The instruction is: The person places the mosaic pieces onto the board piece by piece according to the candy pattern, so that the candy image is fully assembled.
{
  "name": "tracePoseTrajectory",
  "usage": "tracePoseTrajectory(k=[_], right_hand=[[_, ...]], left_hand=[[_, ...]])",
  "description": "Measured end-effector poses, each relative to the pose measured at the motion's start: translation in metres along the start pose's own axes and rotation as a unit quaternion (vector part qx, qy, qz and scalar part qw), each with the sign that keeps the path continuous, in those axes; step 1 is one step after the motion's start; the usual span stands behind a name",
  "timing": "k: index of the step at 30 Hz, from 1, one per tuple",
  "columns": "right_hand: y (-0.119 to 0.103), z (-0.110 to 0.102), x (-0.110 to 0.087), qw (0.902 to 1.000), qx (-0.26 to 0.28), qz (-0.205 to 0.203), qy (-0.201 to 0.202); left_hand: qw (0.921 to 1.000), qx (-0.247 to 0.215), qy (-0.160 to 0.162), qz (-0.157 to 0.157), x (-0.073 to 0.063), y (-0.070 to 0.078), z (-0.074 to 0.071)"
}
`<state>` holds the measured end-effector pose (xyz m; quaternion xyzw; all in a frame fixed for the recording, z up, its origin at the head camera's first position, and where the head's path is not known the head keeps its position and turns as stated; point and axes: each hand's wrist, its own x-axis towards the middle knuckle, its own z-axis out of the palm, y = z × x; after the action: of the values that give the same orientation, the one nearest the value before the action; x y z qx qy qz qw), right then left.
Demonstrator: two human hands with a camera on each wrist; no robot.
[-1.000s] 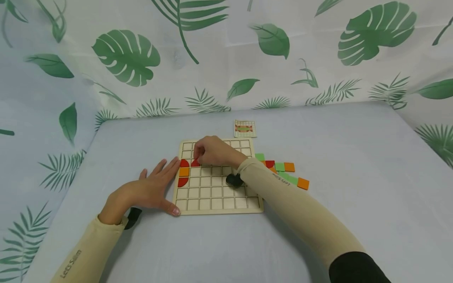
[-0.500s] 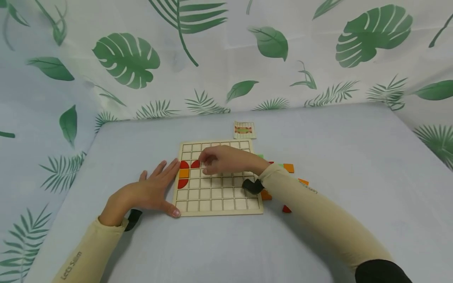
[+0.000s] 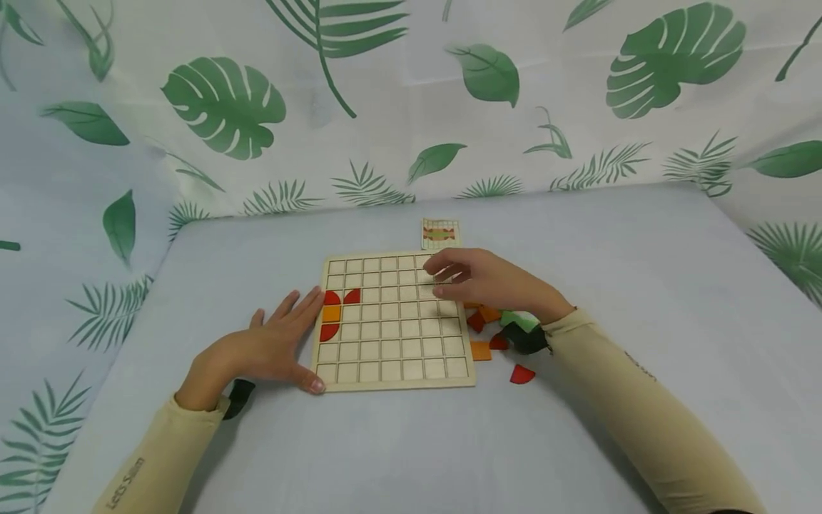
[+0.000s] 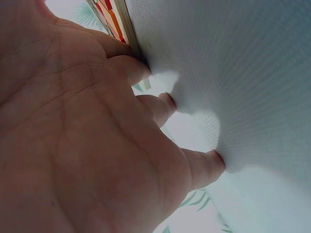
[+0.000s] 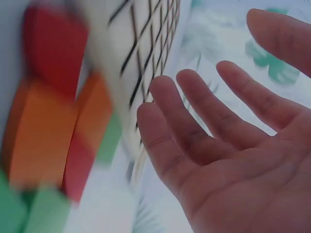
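Observation:
A wooden grid board [image 3: 392, 350] lies flat on the table. Toward its left edge sit an orange square tile [image 3: 331, 314], a red quarter-round tile [image 3: 330, 332] below it, another red tile [image 3: 331, 297] above, and a third red tile [image 3: 352, 296] one cell to the right. My left hand [image 3: 272, 350] is spread on the table, with thumb and fingertips against the board's left edge. Over the board's upper right hovers my right hand [image 3: 491, 278], fingers relaxed and apart. In the right wrist view the palm [image 5: 252, 179] holds nothing.
Loose tiles lie right of the board: an orange tile [image 3: 481, 350], a red quarter-round tile [image 3: 523, 374], green tiles [image 3: 516, 321] and several others, partly hidden by the right wrist. A small pattern card [image 3: 440, 233] lies behind the board.
My right hand has let go of the red tile in the third row and moved right across the board, its fingers loosening. My left hand has stayed at the board's edge.

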<state>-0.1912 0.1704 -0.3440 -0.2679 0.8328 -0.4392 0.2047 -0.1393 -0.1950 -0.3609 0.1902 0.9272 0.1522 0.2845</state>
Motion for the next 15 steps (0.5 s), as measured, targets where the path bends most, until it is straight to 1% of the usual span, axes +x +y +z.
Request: tracePoseTrajectory(k=[4, 9, 15], right_hand=[[0.01, -0.015, -0.002, 0.9994, -0.019, 0.011, 0.027], [0.02, -0.023, -0.003, 0.9966, -0.06, 0.032, 0.046], [0.029, -0.027, -0.007, 0.9935, -0.092, 0.056, 0.036]], left_hand=[[1.0, 0.0, 0.003, 0.004, -0.002, -0.001, -0.001], [1.0, 0.002, 0.006, 0.003, -0.001, -0.003, -0.001], [1.0, 0.0, 0.002, 0.001, 0.001, -0.001, 0.0]])
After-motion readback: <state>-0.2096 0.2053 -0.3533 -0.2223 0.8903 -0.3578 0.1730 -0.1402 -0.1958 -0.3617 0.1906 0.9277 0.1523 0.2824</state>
